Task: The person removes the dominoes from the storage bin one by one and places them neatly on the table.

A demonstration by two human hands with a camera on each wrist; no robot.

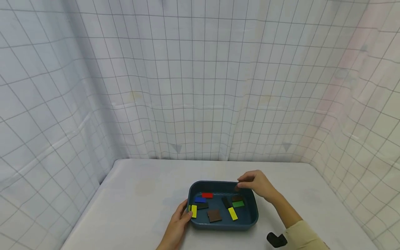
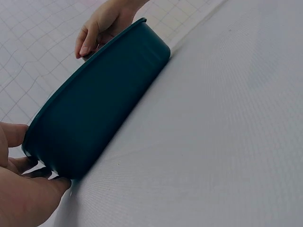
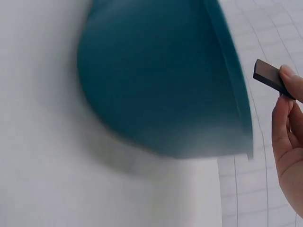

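Note:
A dark teal rectangular tub [image 1: 223,226] holds several small flat blocks in yellow, blue, red, green, black and brown. At its left end, my left hand [image 1: 176,225] grips the wall, thumb at the rim and fingers outside, as the left wrist view shows. Above the far right corner, my right hand [image 1: 257,185] pinches a dark brown block [image 3: 270,75] between thumb and fingertips. Inside the tub lie a brown piece [image 1: 214,215], a green block [image 1: 238,203], a red block [image 1: 207,195] and a blue block [image 1: 200,200]. A yellow block [image 1: 194,211] leans near my left thumb.
The tub stands on a white-covered table [image 1: 140,194]. Behind and at both sides hang white curtains [image 1: 200,86] with a dark grid. A black object [image 1: 276,240] shows beside the right sleeve [image 1: 304,236].

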